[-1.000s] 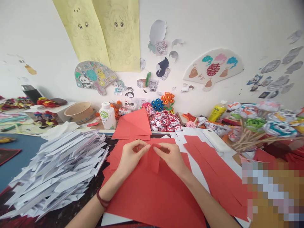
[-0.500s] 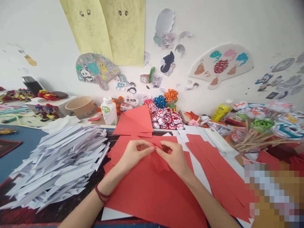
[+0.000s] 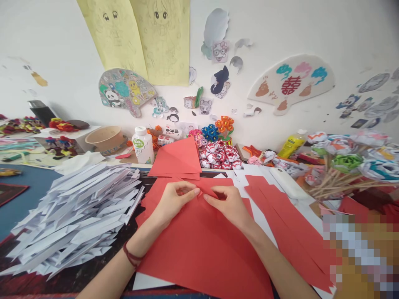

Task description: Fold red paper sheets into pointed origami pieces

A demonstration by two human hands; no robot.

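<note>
My left hand (image 3: 175,201) and my right hand (image 3: 227,204) meet above large red paper sheets (image 3: 202,253) at the middle of the table. Between the fingertips of both is a small folded red paper (image 3: 205,191), pinched by thumb and fingers on each side. Its lower part blends with the red sheets, so its outline is hard to make out. A dark red cord circles my left wrist. Behind my hands lies a stack of red squares (image 3: 174,160). To the left is a big heap of folded white paper strips (image 3: 77,216).
Red strips (image 3: 286,224) lie at the right on white paper. Along the wall stand a white bottle (image 3: 143,145), a tape roll (image 3: 105,139), red-and-white paper balls (image 3: 220,155) and a yellow bottle (image 3: 291,144). Paper flowers on sticks (image 3: 346,164) are at the far right.
The flap of red paper that hung below my fingertips no longer stands out. My hands have shifted only slightly, and both keep their pinch on the small red paper.
</note>
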